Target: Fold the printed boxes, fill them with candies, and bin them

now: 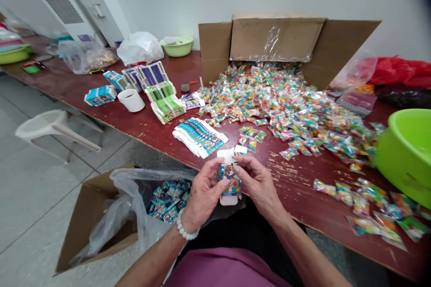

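Between both hands, over the table's front edge, is a small blue printed candy box (230, 179) with white end flaps sticking out at top and bottom. My left hand (207, 190) grips its left side, thumb across the front. From the right, my right hand (254, 181) pinches the upper part with thumb and fingers. Just beyond lie a fanned stack of flat blue cartons (201, 136) and a few small candy packets (252, 134). Whether anything sits inside the box is hidden.
A big pile of candy packets (262, 98) spills from a cardboard box (278, 38). A green basin (406, 152) stands at right. Below left, a plastic-lined carton (97, 210) holds finished-looking blue boxes (170, 199). Green carton stacks (164, 101) and a white cup (131, 100) stand left.
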Available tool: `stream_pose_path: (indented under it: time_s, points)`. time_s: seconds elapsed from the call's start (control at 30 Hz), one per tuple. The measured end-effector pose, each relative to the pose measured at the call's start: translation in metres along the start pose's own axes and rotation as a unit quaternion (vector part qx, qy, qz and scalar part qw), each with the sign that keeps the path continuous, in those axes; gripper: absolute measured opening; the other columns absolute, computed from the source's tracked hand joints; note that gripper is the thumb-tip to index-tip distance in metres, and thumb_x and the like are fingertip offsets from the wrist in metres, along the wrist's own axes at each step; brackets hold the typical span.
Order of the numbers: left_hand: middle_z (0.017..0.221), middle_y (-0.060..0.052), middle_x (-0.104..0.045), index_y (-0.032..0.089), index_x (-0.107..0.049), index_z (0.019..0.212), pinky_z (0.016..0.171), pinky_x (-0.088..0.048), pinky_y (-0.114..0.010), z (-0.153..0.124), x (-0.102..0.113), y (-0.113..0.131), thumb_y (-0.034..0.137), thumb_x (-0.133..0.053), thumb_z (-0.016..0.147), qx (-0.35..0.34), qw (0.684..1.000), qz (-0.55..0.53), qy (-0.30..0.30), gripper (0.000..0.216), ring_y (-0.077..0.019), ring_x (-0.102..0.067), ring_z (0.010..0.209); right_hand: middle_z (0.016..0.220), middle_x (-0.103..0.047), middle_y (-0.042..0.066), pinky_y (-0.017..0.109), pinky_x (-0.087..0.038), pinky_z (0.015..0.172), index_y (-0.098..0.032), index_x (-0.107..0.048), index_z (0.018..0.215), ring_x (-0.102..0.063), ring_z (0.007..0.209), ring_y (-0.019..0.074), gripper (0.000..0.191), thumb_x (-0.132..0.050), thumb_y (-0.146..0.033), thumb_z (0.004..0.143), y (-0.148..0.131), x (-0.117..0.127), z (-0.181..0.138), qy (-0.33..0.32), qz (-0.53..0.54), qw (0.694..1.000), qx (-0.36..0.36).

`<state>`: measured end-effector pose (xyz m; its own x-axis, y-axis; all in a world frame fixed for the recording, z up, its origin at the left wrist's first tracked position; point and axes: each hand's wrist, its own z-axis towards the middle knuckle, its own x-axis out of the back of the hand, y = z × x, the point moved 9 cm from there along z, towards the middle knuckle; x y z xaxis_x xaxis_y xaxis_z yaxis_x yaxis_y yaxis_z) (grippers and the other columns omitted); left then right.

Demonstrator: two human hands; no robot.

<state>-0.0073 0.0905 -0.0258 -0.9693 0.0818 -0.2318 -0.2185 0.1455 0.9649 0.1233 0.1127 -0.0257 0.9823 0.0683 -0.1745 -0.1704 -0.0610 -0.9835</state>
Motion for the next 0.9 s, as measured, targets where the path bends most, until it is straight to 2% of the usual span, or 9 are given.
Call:
stream_pose_path:
  time_s: [0.17,0.23,0.3,0.37,0.43,0.53,0.67,0.77,0.9]
  points:
    - [0.095,-0.004,-0.071,0.019,-0.062,0.109,0.073,-0.051,-0.024,0.003,0.002,-0.005,0.031,-0.070,0.084,0.016,0.999,0.033,-0.031,0.029,-0.0159,-0.064,0.084,0.068,-0.065,0.001,0.026,-0.046,0.060,-0.016,-0.068,0.071,-0.056,0.063,0.0133,0.034,-0.076,-0.049,0.076,0.008,0.012,0.005,-0.009,-0.019,0.999,-0.047]
    - [0.094,-0.004,-0.070,0.019,-0.064,0.107,0.075,-0.050,-0.025,0.003,0.002,-0.005,0.033,-0.065,0.088,0.004,0.997,0.067,-0.038,0.024,-0.0161,-0.063,0.086,0.068,-0.065,0.000,0.026,-0.046,0.060,-0.017,-0.068,0.073,-0.056,0.062,0.0129,0.033,-0.081,-0.047,0.070,0.011,0.015,0.007,-0.013,-0.001,0.998,-0.062]
    - [0.094,-0.004,-0.069,0.019,-0.064,0.106,0.077,-0.050,-0.025,0.003,0.001,-0.005,0.035,-0.063,0.090,-0.003,0.995,0.092,-0.042,0.022,-0.0165,-0.063,0.089,0.071,-0.066,-0.001,0.026,-0.047,0.062,-0.019,-0.069,0.086,-0.058,0.064,0.0135,0.035,-0.084,-0.044,0.067,0.009,0.014,0.008,-0.027,0.008,0.998,-0.057]
    - [0.095,-0.003,-0.069,0.020,-0.061,0.108,0.078,-0.050,-0.025,0.002,0.000,-0.005,0.034,-0.065,0.089,-0.008,0.996,0.081,-0.041,0.024,-0.0163,-0.063,0.089,0.075,-0.067,0.000,0.027,-0.049,0.065,-0.020,-0.070,0.093,-0.060,0.067,0.0145,0.033,-0.080,-0.044,0.072,0.004,0.010,0.008,-0.061,-0.026,0.997,-0.032]
    - [0.091,0.000,-0.068,0.023,-0.053,0.112,0.074,-0.050,-0.024,0.000,0.002,-0.007,0.032,-0.070,0.085,0.004,0.999,0.026,-0.021,0.033,-0.0146,-0.064,0.084,0.077,-0.068,0.002,0.028,-0.048,0.066,-0.019,-0.071,0.088,-0.061,0.069,0.0153,0.025,-0.073,-0.043,0.080,-0.003,0.007,0.005,-0.086,-0.096,0.992,0.010]
    - [0.087,0.002,-0.066,0.025,-0.046,0.117,0.064,-0.052,-0.024,-0.004,-0.003,-0.022,0.040,-0.071,0.083,0.087,0.992,-0.087,-0.025,0.045,-0.0134,-0.065,0.071,0.080,-0.067,0.003,0.027,-0.048,0.066,-0.019,-0.071,0.083,-0.061,0.071,0.0160,0.020,-0.067,-0.038,0.087,-0.016,0.008,0.001,-0.069,-0.165,0.980,0.084]
    - [0.076,-0.004,-0.065,0.015,-0.057,0.107,0.045,-0.048,-0.026,-0.012,-0.023,-0.048,0.065,-0.048,0.088,0.221,0.959,-0.154,-0.093,0.054,-0.0157,-0.063,0.048,0.078,-0.065,0.003,0.028,-0.050,0.067,-0.020,-0.073,0.088,-0.063,0.068,0.0154,0.018,-0.061,-0.033,0.092,-0.026,-0.003,-0.007,-0.087,-0.232,0.957,0.150]
    - [0.071,-0.004,-0.064,0.013,-0.062,0.100,0.042,-0.045,-0.023,-0.011,-0.018,-0.058,0.069,-0.044,0.088,0.246,0.955,-0.152,-0.058,0.059,-0.0138,-0.060,0.043,0.080,-0.068,0.004,0.027,-0.051,0.063,-0.020,-0.073,0.090,-0.064,0.061,0.0137,0.021,-0.058,-0.034,0.094,-0.019,-0.008,-0.008,-0.115,-0.219,0.963,0.107]
    - [0.069,-0.004,-0.065,0.013,-0.064,0.099,0.042,-0.044,-0.022,-0.008,-0.015,-0.059,0.072,-0.044,0.087,0.232,0.964,-0.122,-0.048,0.063,-0.0128,-0.060,0.044,0.080,-0.070,0.003,0.025,-0.050,0.052,-0.019,-0.071,0.094,-0.063,0.051,0.0122,0.017,-0.064,-0.034,0.089,-0.009,-0.007,-0.003,-0.112,-0.190,0.974,0.039]
